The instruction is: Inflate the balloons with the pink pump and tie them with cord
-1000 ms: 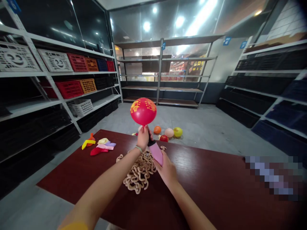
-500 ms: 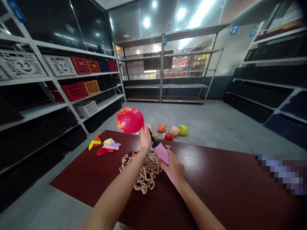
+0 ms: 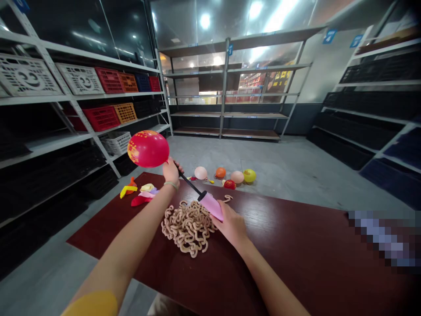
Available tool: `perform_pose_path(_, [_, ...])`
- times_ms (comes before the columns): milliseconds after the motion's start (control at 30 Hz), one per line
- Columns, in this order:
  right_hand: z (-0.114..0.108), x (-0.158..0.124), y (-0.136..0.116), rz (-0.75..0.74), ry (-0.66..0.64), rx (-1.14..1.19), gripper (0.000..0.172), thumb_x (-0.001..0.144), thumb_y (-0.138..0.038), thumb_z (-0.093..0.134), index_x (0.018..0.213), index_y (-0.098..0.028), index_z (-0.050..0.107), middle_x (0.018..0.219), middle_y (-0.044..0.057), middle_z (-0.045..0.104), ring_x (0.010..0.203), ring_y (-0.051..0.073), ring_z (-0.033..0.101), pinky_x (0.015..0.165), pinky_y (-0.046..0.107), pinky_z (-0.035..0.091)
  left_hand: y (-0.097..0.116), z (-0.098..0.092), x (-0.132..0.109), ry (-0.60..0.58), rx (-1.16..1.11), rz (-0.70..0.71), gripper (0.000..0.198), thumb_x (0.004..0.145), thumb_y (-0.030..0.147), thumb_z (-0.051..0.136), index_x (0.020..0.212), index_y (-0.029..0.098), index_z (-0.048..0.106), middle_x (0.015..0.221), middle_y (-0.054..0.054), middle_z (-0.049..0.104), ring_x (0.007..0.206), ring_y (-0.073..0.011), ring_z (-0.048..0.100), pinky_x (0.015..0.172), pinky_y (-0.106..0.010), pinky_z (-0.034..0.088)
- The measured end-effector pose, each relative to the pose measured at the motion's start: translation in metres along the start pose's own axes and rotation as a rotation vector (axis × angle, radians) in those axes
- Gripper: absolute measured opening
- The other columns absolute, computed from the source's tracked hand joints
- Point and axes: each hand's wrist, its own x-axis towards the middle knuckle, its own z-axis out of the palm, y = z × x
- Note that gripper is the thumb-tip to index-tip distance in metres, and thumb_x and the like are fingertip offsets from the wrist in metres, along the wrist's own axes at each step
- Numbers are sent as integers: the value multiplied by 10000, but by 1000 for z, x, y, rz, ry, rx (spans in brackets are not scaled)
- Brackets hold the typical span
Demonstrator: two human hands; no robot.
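Dark red-brown table [image 3: 283, 245] in front. Heap of tan curly strands [image 3: 189, 224] near its middle, left of the right hand [image 3: 232, 224]. Pump [image 3: 211, 206], pink body with black rod, held on a slant between the hands above the table. Red balloon [image 3: 149, 150] with yellow print, part-inflated, up at the left hand [image 3: 171, 172], neck toward the fist. Right-hand fingers curled round the pink body, closed on it. Left-hand fingers closed at the balloon's neck and the rod's far end (grip hides the joint, can't tell if the neck is seated on the pump). Limp balloons [image 3: 141, 200] lie on the table's far left part. Small inflated balloons [image 3: 237, 177] sit beyond the far edge. Pale band [image 3: 171, 183] on the left wrist.
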Motion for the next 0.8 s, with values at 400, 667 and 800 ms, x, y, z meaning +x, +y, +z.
perform_pose_path(400, [-7, -3, 13, 12, -23, -206, 447, 856, -394, 615, 1262, -216, 563, 989, 66, 699, 844, 209, 635, 683, 295, 388, -83, 8, -94, -93, -116, -197, 228, 874, 345, 496, 721, 213, 390, 507, 72, 439, 370, -83, 438, 410, -204, 390])
perform_pose_path(667, [-3, 0, 6, 35, -28, -76, 448, 862, -407, 600, 1272, -229, 559, 1026, 62, 706, 865, 199, 648, 682, 272, 399, -6, -3, -3, 17, -74, -97, 157, 878, 278, 447, 749, 214, 384, 540, 84, 412, 365, -58, 390, 406, -176, 326])
perform_pose_path(800, [1, 0, 5, 98, 59, -75, 437, 845, -407, 606, 1241, -226, 577, 1005, 60, 705, 838, 203, 645, 678, 280, 385, -17, 11, -25, 43, -110, -38, 167, 874, 288, 437, 738, 218, 367, 536, 88, 385, 365, -56, 363, 397, -175, 294])
